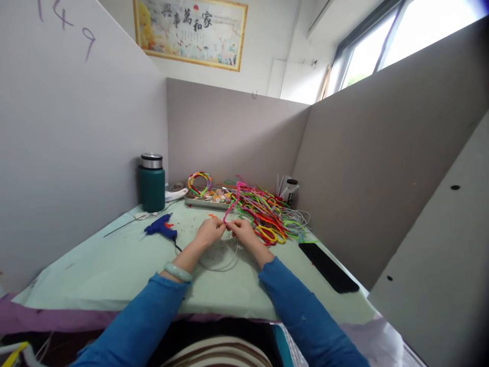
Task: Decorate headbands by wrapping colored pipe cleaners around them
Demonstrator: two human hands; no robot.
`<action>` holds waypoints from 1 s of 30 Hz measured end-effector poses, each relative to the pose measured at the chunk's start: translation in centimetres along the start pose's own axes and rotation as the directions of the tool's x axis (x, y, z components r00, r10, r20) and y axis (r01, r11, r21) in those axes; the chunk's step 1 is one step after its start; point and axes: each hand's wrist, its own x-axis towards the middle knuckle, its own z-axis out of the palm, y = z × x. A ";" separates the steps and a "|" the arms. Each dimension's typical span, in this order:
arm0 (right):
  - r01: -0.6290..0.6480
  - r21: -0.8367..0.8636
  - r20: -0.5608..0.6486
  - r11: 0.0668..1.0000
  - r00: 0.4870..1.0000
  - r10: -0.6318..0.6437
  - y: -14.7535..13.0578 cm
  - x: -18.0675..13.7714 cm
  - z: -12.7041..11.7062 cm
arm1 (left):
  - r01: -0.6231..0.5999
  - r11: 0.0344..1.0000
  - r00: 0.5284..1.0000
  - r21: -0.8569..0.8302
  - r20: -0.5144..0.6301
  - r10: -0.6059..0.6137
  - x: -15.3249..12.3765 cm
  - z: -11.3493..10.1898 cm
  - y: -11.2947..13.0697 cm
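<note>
My left hand (211, 230) and my right hand (242, 231) meet over the middle of the table, fingertips pinched close together. Between them they grip a pink pipe cleaner (231, 208), whose free length rises up and away toward the back. A thin grey wire loop (221, 269) hangs below the fingers and rests near the table; its upper ends run into the pinch, where the exact join is hidden. Just behind my right hand spreads a tangled heap of coloured pipe cleaners (263, 204).
A blue glue gun (162, 227) lies left of my hands, near a green bottle (152, 188). Behind stand a metal tray (208, 205) of small pieces and a multicoloured ring (199, 192). A black phone-like slab (328, 267) lies at right. Grey partitions (237, 132) enclose the table.
</note>
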 end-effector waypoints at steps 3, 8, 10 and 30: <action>0.009 0.009 0.004 1.000 1.000 -0.009 0.3 0.1 0.1 | -0.015 1.000 0.999 -0.017 -0.039 0.014 -0.1 0.1 0.0; 0.008 0.027 0.010 1.000 1.000 -0.008 0.8 0.2 0.2 | -0.005 0.998 0.994 -0.055 -0.105 -0.001 -0.3 0.1 0.1; 0.021 0.023 0.016 1.000 1.000 -0.022 0.9 0.1 0.2 | 0.005 0.999 0.994 -0.046 -0.111 -0.010 -0.3 0.1 0.1; -0.031 0.126 0.053 0.992 0.998 0.024 -0.4 -0.5 0.2 | 0.177 0.943 0.981 -0.281 -0.028 -0.193 0.6 0.0 -0.6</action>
